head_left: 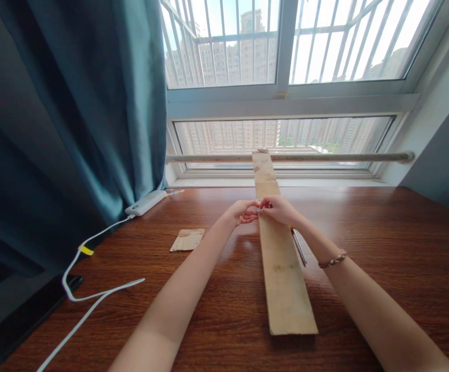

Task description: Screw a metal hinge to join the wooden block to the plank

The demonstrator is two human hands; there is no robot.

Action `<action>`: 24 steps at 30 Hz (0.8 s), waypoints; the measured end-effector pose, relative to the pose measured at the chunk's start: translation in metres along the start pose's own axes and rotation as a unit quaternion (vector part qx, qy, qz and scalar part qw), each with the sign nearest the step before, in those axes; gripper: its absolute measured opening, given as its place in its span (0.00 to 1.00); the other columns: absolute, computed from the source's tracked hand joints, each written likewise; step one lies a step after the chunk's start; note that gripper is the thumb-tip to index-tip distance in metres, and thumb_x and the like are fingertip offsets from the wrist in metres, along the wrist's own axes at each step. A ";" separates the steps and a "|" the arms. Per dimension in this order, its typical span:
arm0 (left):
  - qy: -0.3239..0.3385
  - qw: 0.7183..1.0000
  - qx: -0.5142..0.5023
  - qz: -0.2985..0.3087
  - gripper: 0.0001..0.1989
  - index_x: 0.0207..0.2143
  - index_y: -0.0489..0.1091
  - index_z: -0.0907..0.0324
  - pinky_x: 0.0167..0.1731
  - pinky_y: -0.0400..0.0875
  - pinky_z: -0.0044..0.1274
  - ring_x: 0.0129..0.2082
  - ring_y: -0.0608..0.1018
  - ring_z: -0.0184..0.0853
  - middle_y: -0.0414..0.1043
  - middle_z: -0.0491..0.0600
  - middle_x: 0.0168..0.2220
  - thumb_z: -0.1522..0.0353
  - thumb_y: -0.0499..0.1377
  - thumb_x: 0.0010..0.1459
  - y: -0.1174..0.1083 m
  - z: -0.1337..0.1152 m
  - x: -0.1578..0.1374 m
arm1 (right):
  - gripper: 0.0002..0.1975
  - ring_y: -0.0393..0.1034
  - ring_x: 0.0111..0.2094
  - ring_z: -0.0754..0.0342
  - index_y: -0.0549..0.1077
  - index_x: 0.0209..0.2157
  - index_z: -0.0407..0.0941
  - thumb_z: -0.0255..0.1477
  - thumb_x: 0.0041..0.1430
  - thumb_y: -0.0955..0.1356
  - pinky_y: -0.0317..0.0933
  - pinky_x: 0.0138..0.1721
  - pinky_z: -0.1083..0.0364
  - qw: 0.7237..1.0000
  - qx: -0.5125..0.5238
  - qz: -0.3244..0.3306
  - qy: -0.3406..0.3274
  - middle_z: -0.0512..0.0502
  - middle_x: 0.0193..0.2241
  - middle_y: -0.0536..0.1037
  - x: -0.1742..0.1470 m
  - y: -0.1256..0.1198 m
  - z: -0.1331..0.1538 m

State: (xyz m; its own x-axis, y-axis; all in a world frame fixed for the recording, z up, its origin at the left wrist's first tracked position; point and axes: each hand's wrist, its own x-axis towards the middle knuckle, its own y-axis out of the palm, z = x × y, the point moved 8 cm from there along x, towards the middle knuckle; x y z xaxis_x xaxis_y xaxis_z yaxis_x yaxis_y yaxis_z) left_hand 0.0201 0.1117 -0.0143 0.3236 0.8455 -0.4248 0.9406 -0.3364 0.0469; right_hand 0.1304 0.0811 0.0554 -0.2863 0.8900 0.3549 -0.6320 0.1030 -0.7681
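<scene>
Hands meet over a long wooden plank [282, 268] that lies lengthwise away from me on the brown surface [383, 243], its far end propped against the rail [325, 157] under the window; my left hand [242, 212] and my right hand [280, 208] are together at the plank's left edge, about midway along it, fingertips pinched on something small between them; it is too small for me to tell what it is. A beaded bracelet [333, 260] sits on my right wrist; a thin metal tool [299, 247] lies just beside the plank's right edge, under that forearm. Left of my left arm a small wooden offcut [187, 239] lies flat, apart from the plank; further left a white power bank [146, 202] rests by the teal curtain [73, 113], its white cable [92, 294] trailing toward me; a dark phone [30, 312] lies near the surface's left edge.
</scene>
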 end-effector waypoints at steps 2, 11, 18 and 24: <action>0.020 1.000 0.009 -0.007 0.04 0.26 0.70 0.59 0.24 0.69 0.17 0.20 0.73 0.27 0.72 0.47 0.20 0.68 0.60 0.46 0.001 -0.003 -0.002 | 0.03 0.61 0.25 0.59 0.75 0.27 0.42 0.27 0.50 0.68 0.51 0.27 0.60 1.000 -0.004 -0.007 -0.011 0.52 0.22 0.71 -0.001 0.000 0.002; 0.053 0.998 0.037 -0.003 0.08 0.27 0.71 0.60 0.27 0.69 0.19 0.21 0.75 0.28 0.73 0.47 0.21 0.67 0.64 0.44 0.000 -0.009 -0.004 | 0.02 0.60 0.25 0.59 0.73 0.28 0.42 0.25 0.50 0.67 0.52 0.29 0.60 0.997 0.056 -0.027 -0.042 0.53 0.22 0.69 -0.003 -0.003 0.002; 0.056 0.997 0.044 0.000 0.07 0.27 0.71 0.61 0.28 0.71 0.21 0.22 0.75 0.29 0.74 0.48 0.22 0.68 0.64 0.45 -0.003 -0.009 -0.001 | 0.10 0.57 0.21 0.62 0.68 0.26 0.43 0.35 0.48 0.69 0.52 0.23 0.61 0.953 0.297 -0.065 0.011 0.56 0.20 0.65 0.001 -0.008 -0.005; 0.068 0.994 0.080 0.008 0.08 0.25 0.71 0.63 0.31 0.72 0.23 0.25 0.78 0.32 0.75 0.52 0.25 0.67 0.64 0.45 -0.004 -0.014 -0.005 | 0.10 0.43 0.13 0.68 0.63 0.25 0.43 0.30 0.48 0.69 0.38 0.12 0.65 0.767 0.616 -0.073 0.163 0.57 0.19 0.63 -0.003 -0.008 -0.022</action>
State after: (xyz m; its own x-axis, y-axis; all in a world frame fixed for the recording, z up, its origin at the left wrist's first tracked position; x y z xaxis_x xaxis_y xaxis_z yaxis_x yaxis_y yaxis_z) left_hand 0.0162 0.1143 0.0006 0.3590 0.8846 -0.2977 0.9106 -0.4019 -0.0960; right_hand 0.1527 0.0873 0.0488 -0.0788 0.9934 0.0829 -0.8983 -0.1068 0.4262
